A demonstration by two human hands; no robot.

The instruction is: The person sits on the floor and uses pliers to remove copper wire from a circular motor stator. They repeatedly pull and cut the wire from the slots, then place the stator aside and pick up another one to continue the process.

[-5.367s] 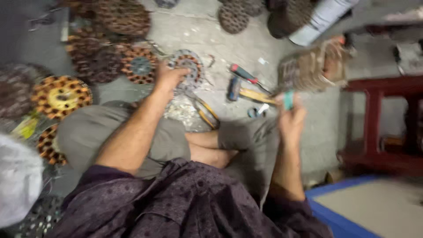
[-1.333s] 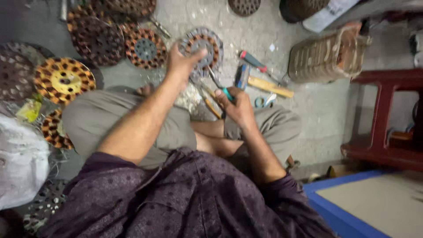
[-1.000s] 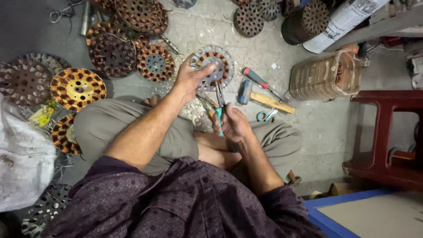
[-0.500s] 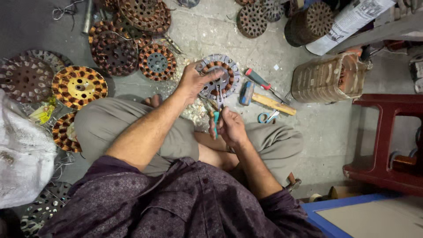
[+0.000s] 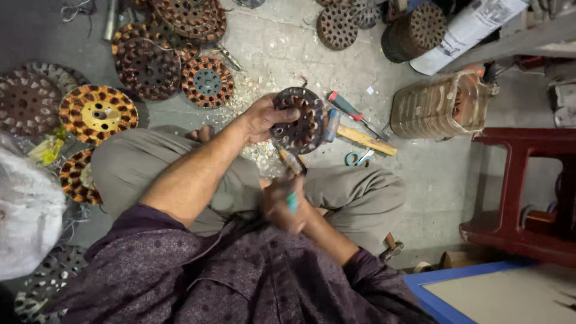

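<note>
I sit cross-legged on a concrete floor. My left hand grips a round slotted motor stator, tilted up off the floor in front of my knees. My right hand is closed around a tool with a teal handle. Its tip points up toward the lower edge of the stator. Whether the tip touches the stator I cannot tell.
Several copper-wound stators lie on the floor to the left and top. A red-handled screwdriver, a wooden-handled hammer and small scissors lie right of the stator. A wire coil bundle and a red stool stand at right.
My left hand has tilted the stator up from the floor. My right hand has drawn the teal-handled tool back toward my lap, below the stator.
</note>
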